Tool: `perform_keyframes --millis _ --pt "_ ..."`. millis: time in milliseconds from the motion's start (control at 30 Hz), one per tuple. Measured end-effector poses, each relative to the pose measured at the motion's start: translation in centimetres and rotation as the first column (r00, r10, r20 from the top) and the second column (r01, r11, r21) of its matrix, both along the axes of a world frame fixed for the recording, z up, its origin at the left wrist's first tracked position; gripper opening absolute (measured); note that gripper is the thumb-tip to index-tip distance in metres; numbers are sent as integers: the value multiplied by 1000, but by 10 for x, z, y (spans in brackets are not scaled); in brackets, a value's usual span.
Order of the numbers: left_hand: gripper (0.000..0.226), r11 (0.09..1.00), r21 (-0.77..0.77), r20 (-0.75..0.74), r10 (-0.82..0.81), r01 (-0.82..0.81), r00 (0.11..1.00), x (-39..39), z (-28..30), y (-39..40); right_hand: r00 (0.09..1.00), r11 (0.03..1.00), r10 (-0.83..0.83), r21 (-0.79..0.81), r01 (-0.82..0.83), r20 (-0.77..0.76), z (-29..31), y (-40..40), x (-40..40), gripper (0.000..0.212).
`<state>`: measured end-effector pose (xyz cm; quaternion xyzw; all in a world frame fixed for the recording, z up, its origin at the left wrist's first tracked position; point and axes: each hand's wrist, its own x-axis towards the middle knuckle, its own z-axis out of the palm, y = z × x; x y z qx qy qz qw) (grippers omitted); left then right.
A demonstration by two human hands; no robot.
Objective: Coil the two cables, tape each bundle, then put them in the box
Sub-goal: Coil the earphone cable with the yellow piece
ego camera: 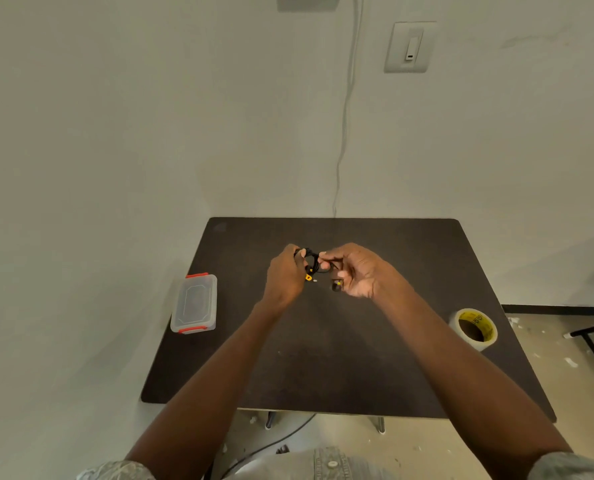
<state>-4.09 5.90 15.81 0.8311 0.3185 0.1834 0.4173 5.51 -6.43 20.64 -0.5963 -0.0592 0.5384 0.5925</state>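
Near the worktop's (pixel 340 375) right edge sits the tape roll (pixel 473 328); by the left edge, the lidded box (pixel 194 304). Above mid-worktop, left hand (pixel 286 276) and right hand (pixel 356 271) each pinch the black cable coil (pixel 312 259). It looks light, limp and springy: best gripped across all loops.

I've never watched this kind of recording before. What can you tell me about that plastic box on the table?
The box is a small rectangular container of clear, frosted-looking plastic with rounded corners. Its lid is on, with red-orange clips at the far and near ends. It lies flat near the left edge of the dark table; nothing else touches it, and neither hand is near.
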Motion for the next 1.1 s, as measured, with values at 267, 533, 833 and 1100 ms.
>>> perform_keyframes --millis 267,533,833,1100 --pt "25 997 83 -7 7 -6 1000 -3 -2 -1 817 989 65 -149 26 573 -3 -4 -8 14" --pt "23 995 -76 64 74 -69 995 1 -4 0 991 994 -110 -5 110 -73 -7 -10 0 18" --pt "26 464 -868 266 137 176 954 5 13 1 333 951 211 -272 148 919 -35 -9 7 18" --pt "22 462 -863 306 158 204 939 7 8 -3 869 956 -261 -14 294 420 -42 7 -8 20"
